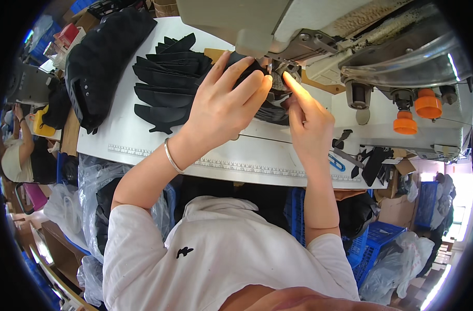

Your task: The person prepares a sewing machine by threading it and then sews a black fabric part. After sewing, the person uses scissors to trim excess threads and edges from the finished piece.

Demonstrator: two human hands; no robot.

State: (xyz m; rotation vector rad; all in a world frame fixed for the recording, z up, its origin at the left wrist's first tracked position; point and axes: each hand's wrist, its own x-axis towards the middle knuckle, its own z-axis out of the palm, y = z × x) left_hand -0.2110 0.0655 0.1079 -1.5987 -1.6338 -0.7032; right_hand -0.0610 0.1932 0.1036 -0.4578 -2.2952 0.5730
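Note:
At the sewing machine's needle area (270,66), a black cut piece (245,78) lies under my fingers. My left hand (223,103) presses on it, thumb and index finger close together at its edge, other fingers bent over it. From the other side my right hand (310,111) reaches in, index finger stretched to the lit spot beside the presser foot, thumb tucked below, gripping the work's edge. A fanned stack of black cut pieces (166,78) lies left of my left hand. More dark layers (272,111) hang between my hands. The fingertips partly hide the piece.
The machine head (231,23) overhangs the white table (104,137), with a ruler strip (221,165) along its front. Orange knobs (428,103) hang at right above scissors (345,155) and a blue clip (337,163). A black bundle (104,62) lies left; blue crates (376,241) stand below.

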